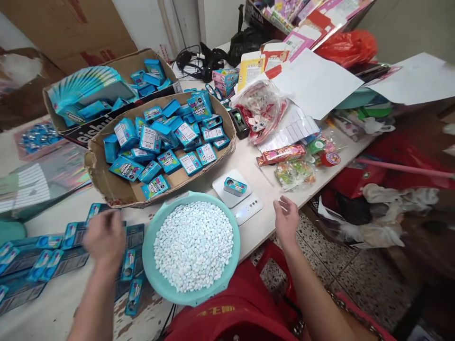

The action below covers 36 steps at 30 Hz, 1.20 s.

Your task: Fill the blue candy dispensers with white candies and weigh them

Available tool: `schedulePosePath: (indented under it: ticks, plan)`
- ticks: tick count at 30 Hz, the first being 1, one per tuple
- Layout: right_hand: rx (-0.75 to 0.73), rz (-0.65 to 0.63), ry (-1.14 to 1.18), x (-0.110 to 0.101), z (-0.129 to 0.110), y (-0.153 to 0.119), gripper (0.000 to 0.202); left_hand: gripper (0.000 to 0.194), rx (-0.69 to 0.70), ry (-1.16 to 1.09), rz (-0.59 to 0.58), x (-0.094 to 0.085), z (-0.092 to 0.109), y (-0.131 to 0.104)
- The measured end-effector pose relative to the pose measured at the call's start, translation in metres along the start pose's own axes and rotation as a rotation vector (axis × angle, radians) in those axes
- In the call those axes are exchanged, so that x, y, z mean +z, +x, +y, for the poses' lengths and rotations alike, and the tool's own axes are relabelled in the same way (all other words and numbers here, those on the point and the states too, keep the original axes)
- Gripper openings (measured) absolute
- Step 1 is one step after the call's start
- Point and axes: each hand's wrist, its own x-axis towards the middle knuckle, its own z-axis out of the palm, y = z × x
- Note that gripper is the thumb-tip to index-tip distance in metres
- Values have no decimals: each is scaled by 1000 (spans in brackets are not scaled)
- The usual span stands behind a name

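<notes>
My left hand (105,237), smeared by motion, is over the blue tins and cards (74,234) at the left; whether it holds anything is hidden. At the table's edge, right of the scale, my right hand (286,215) is open, with nothing in it. One blue tin (235,186) lies on the white scale (227,198). Between my hands sits a turquoise basin (148,265) of small pale candies (194,246). Behind it, a cut cardboard tray (101,182) holds several small blue boxes (169,161).
A second carton (170,71) with blue packs stands at the back left. Candy bags (295,174), a plastic bag (263,109) and white paper sheets (320,80) crowd the right side. A red stool (275,255) is below the table edge.
</notes>
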Motion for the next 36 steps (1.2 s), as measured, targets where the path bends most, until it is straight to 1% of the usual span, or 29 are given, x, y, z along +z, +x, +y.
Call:
schedulePosePath:
  ticks: [1,3,4,5,6,7,9,11,12,13,14,16,18,19,20,21,23,25,26,28,29,30,32,34,36]
  plan:
    - [4,-3,-15,-5,5,-4,46,25,107,-136,-78,8,19,-20]
    - [23,-29,-30,-11,11,-13,43,23,390,-347,-461,30,58,-59]
    - [37,-46,-31,-11,12,-17,43,22,491,-374,-590,42,75,-75]
    - [51,-63,-27,-11,12,-20,43,24,556,-352,-660,53,89,-88]
    - [62,-78,-18,-10,11,-23,43,24,598,-305,-702,63,100,-97]
    - [68,-90,-7,-10,10,-25,43,25,613,-248,-730,70,107,-104]
    - [74,-106,13,-10,9,-26,42,25,589,-167,-782,77,111,-107]
    - [86,-112,20,-11,9,-27,42,23,503,-198,-833,76,106,-104]
    - [94,-115,20,-12,10,-27,41,22,434,-273,-845,74,102,-100]
    - [104,-117,19,-13,12,-27,41,21,334,-389,-842,72,97,-96]
    - [112,-119,20,-14,13,-28,41,21,203,-540,-835,71,94,-92]
    - [118,-124,25,-14,15,-29,41,23,-107,-897,-843,68,89,-86]
    - [111,-136,29,-11,12,-29,40,28,-382,-1187,-888,66,88,-81]
    - [100,-145,31,-7,9,-28,40,31,-480,-1276,-921,66,88,-79]
    - [81,-161,33,0,5,-27,40,34,-550,-1333,-959,66,89,-78]
    - [50,-187,34,8,0,-25,42,36,-607,-1366,-986,66,91,-77]
    - [-46,-257,26,33,-12,-17,54,39,-696,-1414,-1028,67,97,-76]
    - [-159,-338,-2,61,-25,-7,68,38,-763,-1461,-1041,66,107,-73]
    - [-197,-375,-17,74,-32,-2,66,37,-787,-1479,-1042,64,112,-71]
    - [-232,-417,-26,91,-46,2,49,36,-814,-1517,-1029,56,125,-67]
    - [-253,-423,-23,94,-53,1,41,37,-809,-1548,-1003,50,131,-65]
    - [-285,-423,-18,92,-62,-3,35,39,-786,-1589,-967,41,138,-62]
    - [-382,-434,-17,80,-80,-18,32,44,-693,-1690,-863,21,152,-59]
    - [-481,-502,-61,64,-97,-37,29,46,-570,-1781,-727,2,165,-57]
    - [-561,-586,-135,53,-109,-57,27,47,-452,-1818,-582,-10,175,-58]
